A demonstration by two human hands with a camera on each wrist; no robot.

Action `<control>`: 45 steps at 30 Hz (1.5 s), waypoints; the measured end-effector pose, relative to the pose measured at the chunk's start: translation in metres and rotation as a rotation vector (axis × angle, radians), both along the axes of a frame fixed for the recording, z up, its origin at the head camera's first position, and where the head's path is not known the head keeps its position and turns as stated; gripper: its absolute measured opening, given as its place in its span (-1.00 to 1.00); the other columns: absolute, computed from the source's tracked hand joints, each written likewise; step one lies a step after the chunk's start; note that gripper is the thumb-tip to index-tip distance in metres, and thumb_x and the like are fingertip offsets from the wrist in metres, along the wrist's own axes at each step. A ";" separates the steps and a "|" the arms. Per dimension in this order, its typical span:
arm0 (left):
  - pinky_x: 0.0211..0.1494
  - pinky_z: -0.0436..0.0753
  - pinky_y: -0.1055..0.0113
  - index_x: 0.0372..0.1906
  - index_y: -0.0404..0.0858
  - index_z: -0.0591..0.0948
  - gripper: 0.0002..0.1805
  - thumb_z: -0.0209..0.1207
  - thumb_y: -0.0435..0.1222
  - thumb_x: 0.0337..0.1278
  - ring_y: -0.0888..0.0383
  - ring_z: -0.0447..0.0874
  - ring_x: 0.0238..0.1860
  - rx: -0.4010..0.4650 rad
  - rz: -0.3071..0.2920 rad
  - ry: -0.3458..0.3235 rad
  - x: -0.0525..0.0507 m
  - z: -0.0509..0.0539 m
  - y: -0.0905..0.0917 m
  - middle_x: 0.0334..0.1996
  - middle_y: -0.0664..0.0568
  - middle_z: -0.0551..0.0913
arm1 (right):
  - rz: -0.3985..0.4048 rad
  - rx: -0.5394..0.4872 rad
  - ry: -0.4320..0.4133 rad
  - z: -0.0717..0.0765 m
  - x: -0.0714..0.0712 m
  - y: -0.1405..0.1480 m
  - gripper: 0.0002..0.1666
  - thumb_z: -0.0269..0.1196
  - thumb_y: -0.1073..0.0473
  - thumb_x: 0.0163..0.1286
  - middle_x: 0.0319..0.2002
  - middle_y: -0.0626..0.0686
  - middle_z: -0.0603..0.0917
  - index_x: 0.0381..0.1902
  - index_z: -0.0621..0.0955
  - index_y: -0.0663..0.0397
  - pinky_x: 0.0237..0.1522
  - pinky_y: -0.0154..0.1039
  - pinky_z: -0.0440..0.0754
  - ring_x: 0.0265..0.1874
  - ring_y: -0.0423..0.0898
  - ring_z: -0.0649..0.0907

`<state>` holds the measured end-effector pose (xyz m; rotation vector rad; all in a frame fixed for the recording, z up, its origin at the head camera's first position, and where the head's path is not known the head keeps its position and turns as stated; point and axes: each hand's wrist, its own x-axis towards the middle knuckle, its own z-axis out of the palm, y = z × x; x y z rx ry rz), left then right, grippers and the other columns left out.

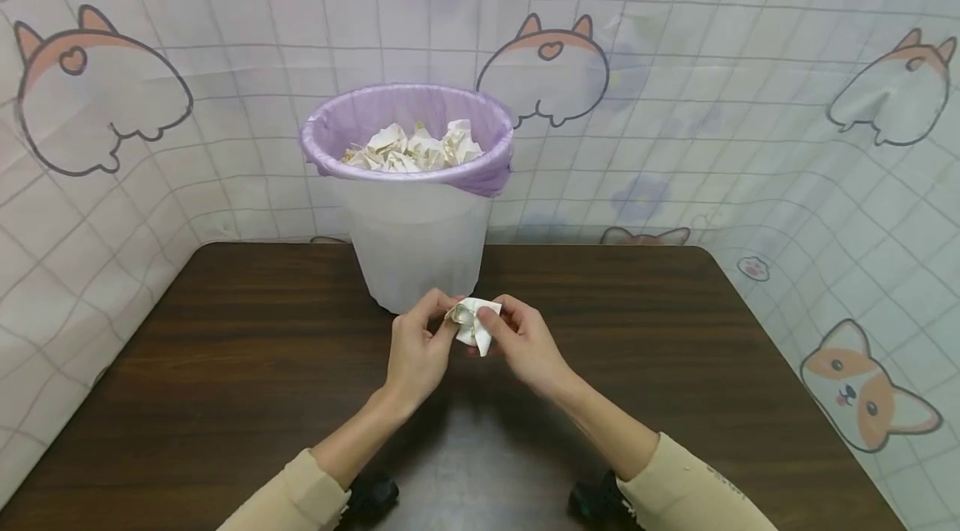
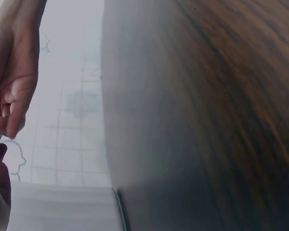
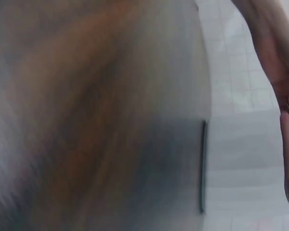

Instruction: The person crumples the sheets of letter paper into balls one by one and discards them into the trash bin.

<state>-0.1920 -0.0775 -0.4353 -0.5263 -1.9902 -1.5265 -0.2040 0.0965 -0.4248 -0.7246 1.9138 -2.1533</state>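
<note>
In the head view a crumpled piece of white paper (image 1: 474,323) is held between both hands, in front of the bin and above the table. My left hand (image 1: 422,348) pinches its left edge with thumb and fingers. On the other side my right hand (image 1: 531,346) grips it, the thumb lying across its face. Both wrist views catch the hands only at the frame's edge, and the paper is almost wholly hidden there.
Behind the hands a white bin (image 1: 420,239) with a purple liner (image 1: 330,127) stands on the dark wooden table (image 1: 247,364). Several crumpled papers (image 1: 420,149) fill its top. A patterned cloth wall (image 1: 675,139) encloses the back and sides.
</note>
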 end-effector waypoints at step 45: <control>-0.31 0.57 0.35 0.07 -0.33 0.70 -0.76 0.28 -0.36 0.40 0.12 0.58 -0.31 -0.160 -0.177 -0.302 0.003 0.015 -0.012 -0.17 0.01 0.74 | -0.169 0.138 0.083 -0.002 -0.004 0.011 -0.70 0.27 0.33 0.50 -0.15 0.19 0.69 0.10 0.59 0.42 -0.15 0.06 0.73 -0.30 -0.04 0.70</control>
